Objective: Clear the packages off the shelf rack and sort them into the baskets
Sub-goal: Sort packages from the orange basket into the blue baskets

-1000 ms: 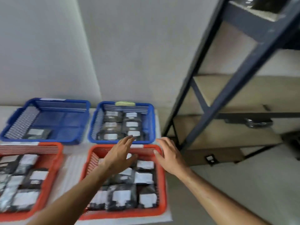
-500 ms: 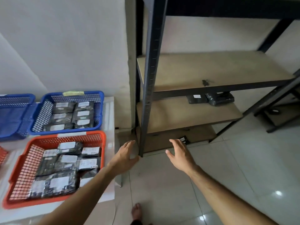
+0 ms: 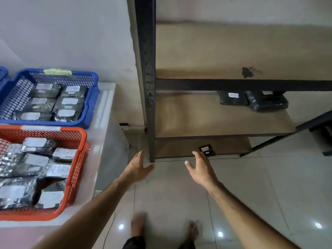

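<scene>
The dark metal shelf rack (image 3: pixel 145 69) with wooden boards fills the right half of the view. Two black wrapped packages (image 3: pixel 233 98) (image 3: pixel 267 103) with white labels lie side by side on its middle board, and a small black package (image 3: pixel 207 150) sits on the lowest board. My left hand (image 3: pixel 137 167) and my right hand (image 3: pixel 201 168) reach forward, both empty with fingers spread, just in front of the lowest board. The right hand's fingertips are close to the small package. On the left, a blue basket (image 3: pixel 89 112) and an orange basket (image 3: pixel 77 169) hold several packages.
The baskets stand on a white table (image 3: pixel 106 108) left of the rack. Another blue basket (image 3: pixel 2 74) shows at the far left edge. Glossy tiled floor (image 3: pixel 251 194) lies below, with my bare feet (image 3: pixel 138 224) on it. A dark stand (image 3: pixel 323 133) is at the right edge.
The view has swung from the baskets to the rack and moved closer to it. Both empty hands left the orange basket and now reach toward the lowest board.
</scene>
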